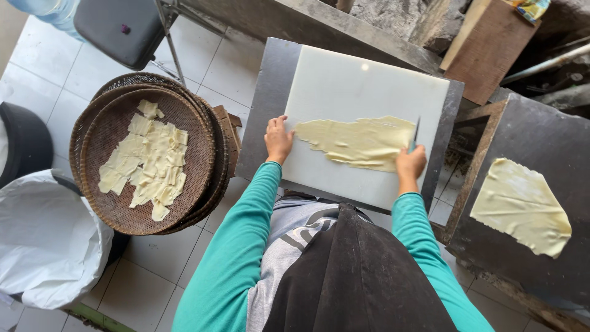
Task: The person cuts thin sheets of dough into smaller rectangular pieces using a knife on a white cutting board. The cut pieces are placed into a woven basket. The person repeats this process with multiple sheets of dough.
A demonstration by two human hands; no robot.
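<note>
We see a white rectangular plastic cutting board (362, 80) on the grey bench (270, 92), a thin pale-yellow dough sheet (359, 141) across it. Our left hand (278, 140) presses flat, fingers spread, at the sheet's end; our right hand (410, 163) grips a small knife (416, 132).

pale dough sheet (359, 141), flat on white board (369, 86)

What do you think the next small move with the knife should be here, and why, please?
Probably draw the knife toward the body through the right end of the dough sheet. The right hand holds the blade at the sheet's far edge, the left hand rests on the cutting board by its other end, and the sheet looks uncut.
</note>
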